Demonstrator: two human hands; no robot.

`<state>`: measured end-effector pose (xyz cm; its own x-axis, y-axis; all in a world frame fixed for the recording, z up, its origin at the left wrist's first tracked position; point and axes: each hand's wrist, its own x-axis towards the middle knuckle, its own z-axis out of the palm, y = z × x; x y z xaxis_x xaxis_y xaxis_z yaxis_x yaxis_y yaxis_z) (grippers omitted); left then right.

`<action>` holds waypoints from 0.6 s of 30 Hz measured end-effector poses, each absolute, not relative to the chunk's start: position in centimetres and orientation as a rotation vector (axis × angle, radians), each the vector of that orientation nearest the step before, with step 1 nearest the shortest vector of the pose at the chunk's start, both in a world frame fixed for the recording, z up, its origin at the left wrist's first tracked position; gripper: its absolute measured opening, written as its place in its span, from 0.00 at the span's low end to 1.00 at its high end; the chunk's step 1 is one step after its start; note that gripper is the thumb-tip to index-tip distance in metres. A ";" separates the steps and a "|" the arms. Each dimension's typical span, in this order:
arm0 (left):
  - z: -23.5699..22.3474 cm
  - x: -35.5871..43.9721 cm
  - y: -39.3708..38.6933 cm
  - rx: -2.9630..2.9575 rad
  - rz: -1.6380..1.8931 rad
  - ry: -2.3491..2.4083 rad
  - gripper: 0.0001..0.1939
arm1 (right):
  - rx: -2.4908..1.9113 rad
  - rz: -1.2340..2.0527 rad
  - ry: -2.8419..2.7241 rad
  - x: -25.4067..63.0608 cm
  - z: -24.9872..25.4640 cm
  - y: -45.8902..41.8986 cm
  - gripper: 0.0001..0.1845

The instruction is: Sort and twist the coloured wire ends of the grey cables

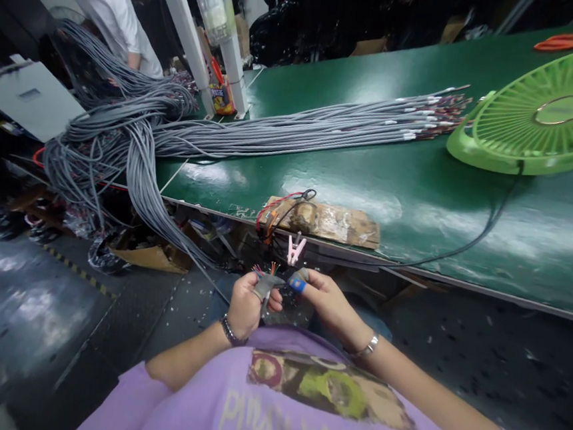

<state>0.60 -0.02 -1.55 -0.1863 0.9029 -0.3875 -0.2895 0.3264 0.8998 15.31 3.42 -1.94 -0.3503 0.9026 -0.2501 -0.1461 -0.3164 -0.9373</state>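
Left hand (245,308) and right hand (327,295) nearly meet, the left pinching coloured wires (274,267), too fine to count; whether the right grips any is unclear. A loose pinch could let them slip or tangle. Beyond the hands: one pink clip (292,252), one wooden board (363,230), one green fan (502,157).

The head camera mounts on the wearer's head and faces forward and steeply down. The purple shirt (175,399) occupies the near lower field; the left hand (249,302) and right hand (326,299) lie close, below centre; the green table (419,193) extends beyond.
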 end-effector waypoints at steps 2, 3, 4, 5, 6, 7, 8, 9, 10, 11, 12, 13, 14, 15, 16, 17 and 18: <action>-1.8 0.6 -0.2 0.670 1.193 1.336 0.25 | -1.058 1.762 -1.194 15.2 -1.4 3.6 0.22; -1.9 0.6 -0.3 0.691 1.182 1.331 0.26 | -1.038 1.762 -1.229 15.2 -1.2 3.7 0.22; -2.1 0.7 -0.4 0.711 1.169 1.324 0.26 | -1.017 1.765 -1.262 15.1 -1.0 3.8 0.21; -2.2 0.7 -0.5 0.732 1.154 1.316 0.26 | -0.995 1.769 -1.287 14.9 -0.9 3.9 0.21; -2.3 0.7 -0.5 0.754 1.136 1.308 0.26 | -0.973 1.771 -1.301 14.8 -0.9 4.0 0.20; -2.4 0.7 -0.6 0.774 1.118 1.302 0.25 | -0.953 1.771 -1.304 14.7 -0.9 4.0 0.20; -2.4 0.7 -0.6 0.794 1.098 1.297 0.25 | -0.937 1.769 -1.302 14.6 -1.0 4.1 0.19; -2.3 0.7 -0.6 0.814 1.075 1.293 0.26 | -0.926 1.765 -1.298 14.4 -1.1 4.1 0.19; -2.1 0.7 -0.5 0.835 1.045 1.287 0.26 | -0.921 1.759 -1.296 14.4 -1.2 4.1 0.18; -1.9 0.6 -0.5 0.857 1.007 1.280 0.27 | -0.922 1.751 -1.298 14.3 -1.3 4.1 0.18; -1.6 0.5 -0.4 0.880 0.968 1.272 0.27 | -0.927 1.740 -1.304 14.2 -1.4 4.1 0.17; -1.3 0.4 -0.3 0.902 0.934 1.264 0.28 | -0.937 1.727 -1.310 14.2 -1.5 4.1 0.17; -1.1 0.3 -0.2 0.922 0.907 1.261 0.27 | -0.950 1.714 -1.314 14.1 -1.5 4.1 0.16; -1.0 0.2 -0.2 0.938 0.889 1.261 0.27 | -0.966 1.704 -1.315 14.1 -1.6 4.0 0.16; -1.0 0.1 -0.1 0.951 0.881 1.266 0.26 | -0.981 1.699 -1.313 14.1 -1.6 4.0 0.16; -1.1 0.0 -0.1 0.957 0.881 1.273 0.26 | -0.991 1.702 -1.309 14.0 -1.6 4.0 0.16; -1.3 0.0 -0.2 0.955 0.891 1.279 0.25 | -0.994 1.709 -1.301 14.0 -1.6 3.9 0.15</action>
